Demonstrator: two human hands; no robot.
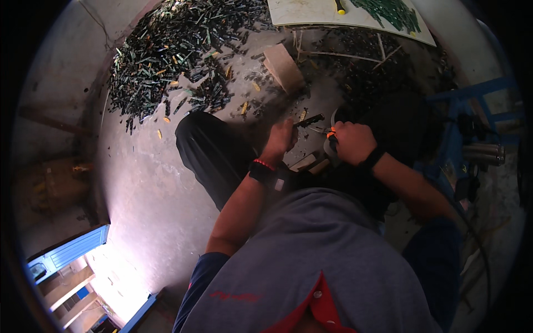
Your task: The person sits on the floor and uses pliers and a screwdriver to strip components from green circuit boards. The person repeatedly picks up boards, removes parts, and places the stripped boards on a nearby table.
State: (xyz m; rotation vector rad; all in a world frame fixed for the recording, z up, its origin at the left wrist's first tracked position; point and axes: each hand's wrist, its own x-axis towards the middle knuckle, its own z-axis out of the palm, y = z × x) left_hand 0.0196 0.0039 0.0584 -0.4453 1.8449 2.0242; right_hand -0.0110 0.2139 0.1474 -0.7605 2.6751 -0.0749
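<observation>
My left hand [280, 140] is closed round a narrow dark strip [312, 120], which sticks out to the right of its fingers and looks like a slim electronic part. My right hand [354, 142] grips a pair of pliers [331, 134] with orange and black handles. The metal jaws reach left toward the strip, close below it; whether they touch it I cannot tell. Both hands are above the floor between my knees, in front of my grey shirt. Under them lie pale blocks [304, 162], partly hidden by my left wrist.
A large heap of dark strips [166, 58] covers the floor at the far left. A low white-topped table [311, 14] at the back bears green strips [388, 12] and a yellow-ended tool [340, 8]. A brown cardboard piece [283, 67] stands before it. Right is a blue frame [472, 91].
</observation>
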